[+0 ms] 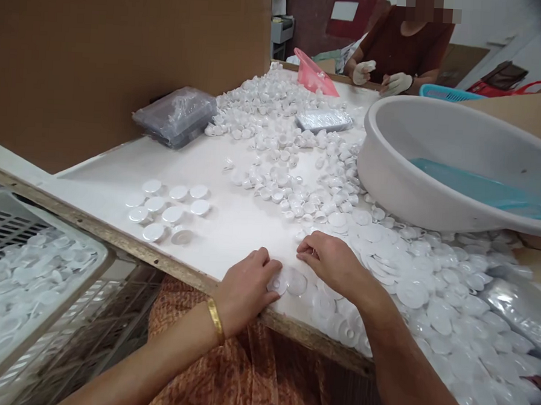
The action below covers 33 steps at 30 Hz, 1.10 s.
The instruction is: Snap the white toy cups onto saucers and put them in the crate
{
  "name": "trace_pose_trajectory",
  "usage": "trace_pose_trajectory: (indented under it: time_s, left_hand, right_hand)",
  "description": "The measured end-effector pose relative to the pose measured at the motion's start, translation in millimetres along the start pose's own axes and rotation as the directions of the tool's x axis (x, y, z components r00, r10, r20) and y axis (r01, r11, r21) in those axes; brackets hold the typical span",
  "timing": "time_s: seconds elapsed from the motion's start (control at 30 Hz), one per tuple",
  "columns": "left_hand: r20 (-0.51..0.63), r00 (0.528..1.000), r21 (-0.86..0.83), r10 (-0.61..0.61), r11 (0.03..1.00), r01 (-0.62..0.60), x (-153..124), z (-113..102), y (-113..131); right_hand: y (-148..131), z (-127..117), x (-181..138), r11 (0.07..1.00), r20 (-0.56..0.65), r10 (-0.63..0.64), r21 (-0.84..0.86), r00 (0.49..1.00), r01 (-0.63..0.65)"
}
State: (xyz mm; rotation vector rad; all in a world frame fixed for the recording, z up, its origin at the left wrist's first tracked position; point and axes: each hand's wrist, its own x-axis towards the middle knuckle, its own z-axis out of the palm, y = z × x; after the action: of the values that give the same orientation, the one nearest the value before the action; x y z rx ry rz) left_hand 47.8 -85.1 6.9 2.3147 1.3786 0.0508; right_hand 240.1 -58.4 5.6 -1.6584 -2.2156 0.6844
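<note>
Crate (35, 275) at far left part-filled with white discs. Finished caps (168, 209) grouped beside it. Left hand (243, 289) curled, pinching clear disc (278, 282) at table edge (171, 268); right hand (333, 263) loosely curled on pile (412, 276), grip unclear. Best seated flat, pressed evenly. Disc thin, round, translucent.

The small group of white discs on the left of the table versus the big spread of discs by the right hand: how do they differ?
The small group of discs lies in neat rows, each disc apart on bare tabletop; the big spread of discs is a loose, overlapping heap. The small group sits clear of both hands; the big spread reaches under the right hand and beside the basin. The left hand presses one disc at the table edge. Both groups are white, round plastic.
</note>
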Motion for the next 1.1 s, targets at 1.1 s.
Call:
trace_pose_trajectory:
  time_s: [1.1]
  left_hand:
    - [-0.287,0.871,0.299,0.398,0.901,-0.313,2,-1,-34]
  right_hand:
    - [-26,53,14,0.993,-0.115,-0.058,-0.106,0.992,0.046]
